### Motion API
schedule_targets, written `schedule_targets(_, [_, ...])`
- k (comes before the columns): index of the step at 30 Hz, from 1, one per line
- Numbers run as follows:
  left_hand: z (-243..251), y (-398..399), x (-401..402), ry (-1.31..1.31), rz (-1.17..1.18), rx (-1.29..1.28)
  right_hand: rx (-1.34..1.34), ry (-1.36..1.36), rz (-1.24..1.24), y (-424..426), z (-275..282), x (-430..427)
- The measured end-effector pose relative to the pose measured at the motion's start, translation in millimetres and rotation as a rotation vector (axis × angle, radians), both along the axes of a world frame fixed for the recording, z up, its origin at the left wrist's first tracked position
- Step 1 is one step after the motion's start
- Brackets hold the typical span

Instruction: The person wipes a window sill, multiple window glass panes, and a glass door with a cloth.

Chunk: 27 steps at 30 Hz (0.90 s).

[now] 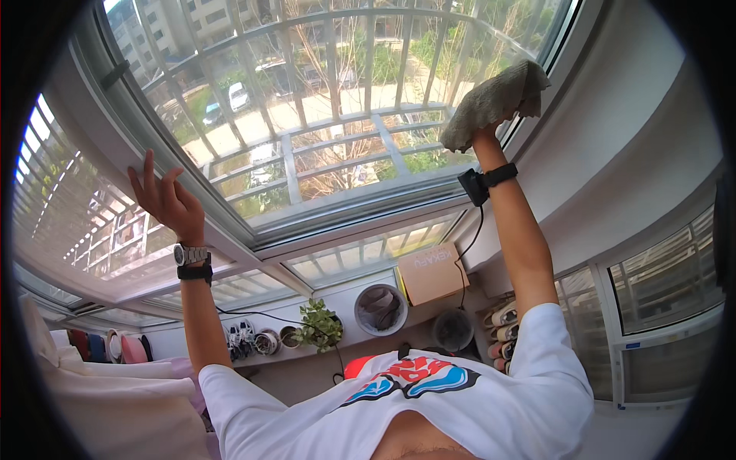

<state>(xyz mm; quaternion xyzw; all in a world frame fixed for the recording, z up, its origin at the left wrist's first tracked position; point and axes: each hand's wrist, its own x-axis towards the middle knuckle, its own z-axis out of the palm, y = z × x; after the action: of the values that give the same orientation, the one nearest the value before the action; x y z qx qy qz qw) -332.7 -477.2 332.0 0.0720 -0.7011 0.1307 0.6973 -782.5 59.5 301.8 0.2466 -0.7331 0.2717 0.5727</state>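
My right hand (pixel 494 123) is mostly hidden under a greyish cloth (pixel 494 103), which drapes over it near the right side of the window frame (pixel 552 92). The cloth lies in front of the window pane (pixel 345 75); whether it presses on the glass or the frame is hard to tell. On the left, my left hand (pixel 167 201) has its fingers spread and holds nothing. Its fingertips are at the white frame post (pixel 123 149) beside the window. A metal watch and a black strap are on the left wrist; a black strap with a small box is on the right wrist.
Metal bars (pixel 368 57) stand outside the glass. Below are a potted plant (pixel 319 325), a bucket with dark cloth (pixel 380 310), a cardboard box (pixel 431 273), a dark bin (pixel 453 329) and shoes (pixel 502 333). A cable runs from each wrist. Pale curtain fabric (pixel 115 397) hangs lower left.
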Motion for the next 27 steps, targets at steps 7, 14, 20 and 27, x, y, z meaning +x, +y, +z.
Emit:
schedule_targets(7, [2,-2,13,-0.006,-0.044,0.006,0.136,0.299,0.152,-170,156,105])
schedule_targets(14, [6,-11,16,-0.023,-0.047,0.01,0.338,0.247,0.591,-363,125,249])
schedule_targets(20, [3,-5,10,-0.042,-0.102,0.017,0.511,0.337,0.489,-359,110,271])
schedule_targets(27, [14,-3,4,-0.049,-0.031,0.033,0.381,0.351,0.284,-242,134,184])
